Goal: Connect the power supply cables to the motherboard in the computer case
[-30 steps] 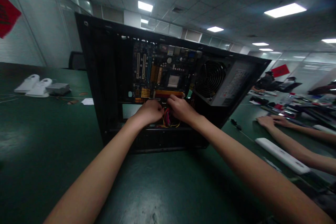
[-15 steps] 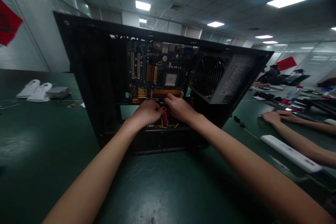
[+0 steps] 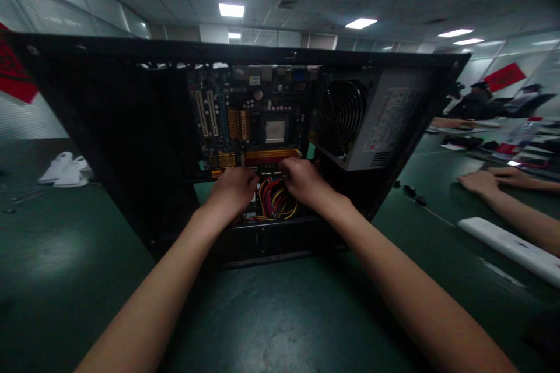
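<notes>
Both hands are working inside the open computer case (image 3: 245, 53), knuckles up, fingers curling inward. Left hand (image 3: 233, 189) is bending at the near edge of the motherboard (image 3: 256, 118), fingertips beside the cable bundle (image 3: 268, 198); right hand (image 3: 304, 179) is curling opposite, just by the end of the memory slots (image 3: 271, 157). Grip: fingers are bunching as if pinching, but the hands are hiding their own tips, so I can't tell whether either is grasping a wire or plug. Main change: the hands are now standing farther apart than a second ago, when they were nearly meeting; more of the red and yellow wires is showing in the gap. Judging from that, the work is staying on the cabling along the board's edge, with easier sight of it now. The case is also looking squarer to the view and reaching farther left; can't tell whether the case or the head is turning. The bundle is lying low in the case, between the hands, below the memory slots. Farther out, the power supply (image 3: 371, 122) is sitting at the right, fan grille facing out. The case is standing on the green tabletop (image 3: 271, 320); a white power strip (image 3: 510, 249) is lying off right, near a co-worker's hands (image 3: 479, 183).
</notes>
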A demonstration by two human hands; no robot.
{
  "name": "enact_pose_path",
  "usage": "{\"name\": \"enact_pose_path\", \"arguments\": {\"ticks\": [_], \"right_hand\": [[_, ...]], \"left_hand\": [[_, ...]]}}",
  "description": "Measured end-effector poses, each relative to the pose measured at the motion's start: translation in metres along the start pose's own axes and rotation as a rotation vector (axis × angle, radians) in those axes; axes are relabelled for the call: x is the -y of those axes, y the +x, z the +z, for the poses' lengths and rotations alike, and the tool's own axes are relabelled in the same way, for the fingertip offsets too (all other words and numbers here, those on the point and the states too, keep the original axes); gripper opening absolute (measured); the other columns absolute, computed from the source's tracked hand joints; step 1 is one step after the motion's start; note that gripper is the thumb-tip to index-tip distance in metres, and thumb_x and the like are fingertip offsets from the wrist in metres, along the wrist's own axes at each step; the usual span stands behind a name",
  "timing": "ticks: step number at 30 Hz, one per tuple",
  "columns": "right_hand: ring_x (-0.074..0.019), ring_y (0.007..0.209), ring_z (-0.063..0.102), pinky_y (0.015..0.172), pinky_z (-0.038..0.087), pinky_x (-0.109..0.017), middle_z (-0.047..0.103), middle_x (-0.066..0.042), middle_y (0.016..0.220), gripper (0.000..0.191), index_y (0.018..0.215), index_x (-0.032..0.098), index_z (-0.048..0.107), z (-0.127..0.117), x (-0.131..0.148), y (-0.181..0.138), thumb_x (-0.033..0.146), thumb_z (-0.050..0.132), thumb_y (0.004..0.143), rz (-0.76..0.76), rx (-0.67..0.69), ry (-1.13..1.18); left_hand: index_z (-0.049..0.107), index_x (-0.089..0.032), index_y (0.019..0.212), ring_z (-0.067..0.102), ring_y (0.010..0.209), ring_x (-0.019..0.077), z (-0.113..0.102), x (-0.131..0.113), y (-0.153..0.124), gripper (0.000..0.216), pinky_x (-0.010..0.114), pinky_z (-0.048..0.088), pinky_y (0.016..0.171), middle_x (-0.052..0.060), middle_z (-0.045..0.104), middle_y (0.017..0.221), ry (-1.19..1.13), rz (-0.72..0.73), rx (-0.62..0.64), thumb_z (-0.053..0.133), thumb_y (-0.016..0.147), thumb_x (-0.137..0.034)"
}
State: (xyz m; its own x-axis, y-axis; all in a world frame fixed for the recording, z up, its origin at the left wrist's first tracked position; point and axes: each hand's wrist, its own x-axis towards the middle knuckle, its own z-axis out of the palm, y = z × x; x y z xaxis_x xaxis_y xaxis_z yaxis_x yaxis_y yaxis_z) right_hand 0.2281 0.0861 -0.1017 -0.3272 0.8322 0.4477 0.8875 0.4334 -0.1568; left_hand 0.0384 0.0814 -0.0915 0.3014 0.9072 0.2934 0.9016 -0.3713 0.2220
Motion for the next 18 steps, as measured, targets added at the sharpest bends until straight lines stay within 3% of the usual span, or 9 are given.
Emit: {"name": "enact_pose_path", "arguments": {"ticks": [5, 11, 18], "right_hand": [[-0.0247, 0.091, 0.068, 0.076, 0.049, -0.030, 0.073, -0.014, 0.096, 0.027, 0.097, 0.012, 0.073, -0.004, -0.003, 0.002, 0.004, 0.051, 0.084, 0.108, 0.054, -0.017], [-0.0227, 0.092, 0.070, 0.077, 0.049, -0.027, 0.075, -0.012, 0.096, 0.026, 0.095, 0.014, 0.076, -0.002, -0.009, 0.006, 0.006, 0.054, 0.083, 0.050, 0.043, 0.057], [-0.0254, 0.088, 0.070, 0.069, 0.048, -0.029, 0.074, -0.014, 0.096, 0.024, 0.094, 0.012, 0.074, -0.004, -0.006, 0.007, 0.006, 0.054, 0.083, 0.113, 0.063, 0.000]], "left_hand": [[0.076, -0.020, 0.109, 0.069, 0.099, 0.0269, -0.007, -0.004, 0.006, 0.035, 0.032, 0.049, 0.081, 0.012, 0.076, 0.104, 0.108, -0.024, -0.011, 0.047, 0.096, -0.035], [0.077, -0.020, 0.104, 0.071, 0.094, 0.0265, -0.014, -0.020, 0.014, 0.030, 0.031, 0.047, 0.073, 0.012, 0.077, 0.099, 0.144, -0.069, 0.107, 0.053, 0.094, -0.035], [0.076, -0.023, 0.107, 0.070, 0.097, 0.0292, -0.004, -0.020, 0.011, 0.032, 0.033, 0.048, 0.075, 0.011, 0.076, 0.101, 0.159, -0.078, 0.067, 0.049, 0.095, -0.036]]}}
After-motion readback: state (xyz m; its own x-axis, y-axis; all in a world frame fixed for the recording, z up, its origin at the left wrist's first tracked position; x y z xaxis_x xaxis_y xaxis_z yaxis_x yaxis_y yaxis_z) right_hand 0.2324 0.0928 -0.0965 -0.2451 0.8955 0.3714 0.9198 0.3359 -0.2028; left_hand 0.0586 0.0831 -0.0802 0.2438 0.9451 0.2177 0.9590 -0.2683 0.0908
